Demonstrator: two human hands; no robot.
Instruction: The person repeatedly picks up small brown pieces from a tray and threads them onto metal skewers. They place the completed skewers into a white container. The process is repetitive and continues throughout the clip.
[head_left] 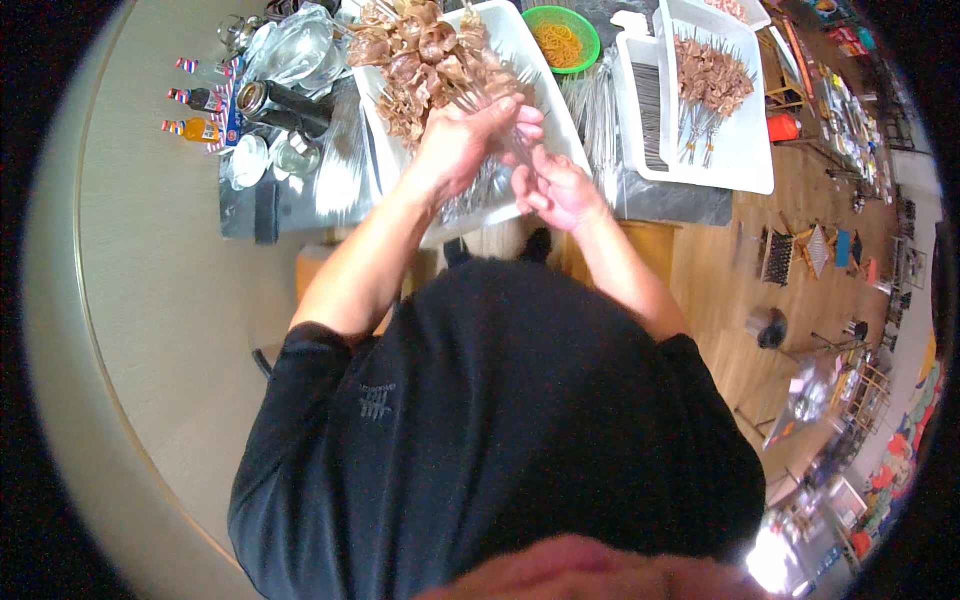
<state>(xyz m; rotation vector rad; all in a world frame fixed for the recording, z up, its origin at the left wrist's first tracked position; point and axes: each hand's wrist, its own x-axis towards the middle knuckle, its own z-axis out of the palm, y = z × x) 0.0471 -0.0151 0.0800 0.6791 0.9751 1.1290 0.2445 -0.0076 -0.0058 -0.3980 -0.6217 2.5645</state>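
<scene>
My left hand (465, 145) is wrapped round a bundle of meat skewers (425, 50), brown folded pieces at the far end and thin sticks running back through the fingers. Just to its right, my right hand (566, 192) has its fingers curled by the near stick ends; what they pinch is too small to make out. Below both hands is a white tray (566, 135) with more skewered meat in it. A green basket (590, 48) of thin yellow bands or strands stands beyond, to the right.
Another white tray (750, 165) at the right holds tied skewers (712, 80), beside a container of dark sticks (650, 115). Loose sticks (602, 110) lie between the trays. At left stand a dark jar (285, 105), small bottles (195, 130) and clear plastic wrapping (295, 48). A wall (150, 260) rises at far left.
</scene>
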